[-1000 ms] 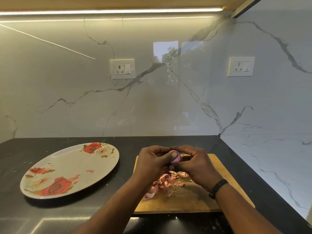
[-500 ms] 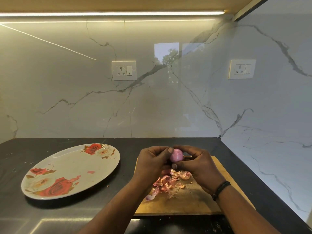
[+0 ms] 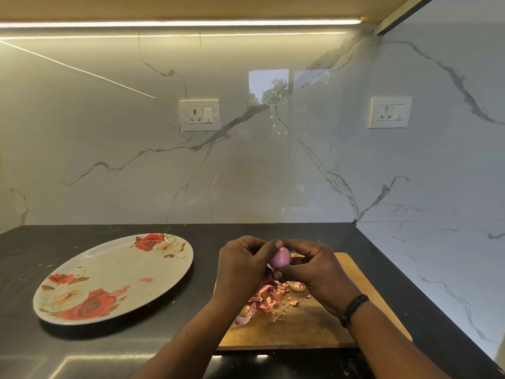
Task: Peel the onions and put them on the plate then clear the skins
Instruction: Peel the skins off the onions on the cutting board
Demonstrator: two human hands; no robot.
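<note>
Onion (image 3: 281,258) is up between both hands over the wooden cutting board (image 3: 314,328), left hand (image 3: 243,269) and right hand (image 3: 318,272) each with fingers curled onto it. Skins (image 3: 269,298) sit piled on the board underneath. Rose-print plate (image 3: 109,272) sits well to the left on the dark desk (image 3: 54,351).

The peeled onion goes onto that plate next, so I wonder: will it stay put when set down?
The onion looks rounded and smooth, so it would probably roll a little. The plate seems shallow with a low rim, which may only slow it. Its glossy peeled surface could also be slippery in the fingers.
</note>
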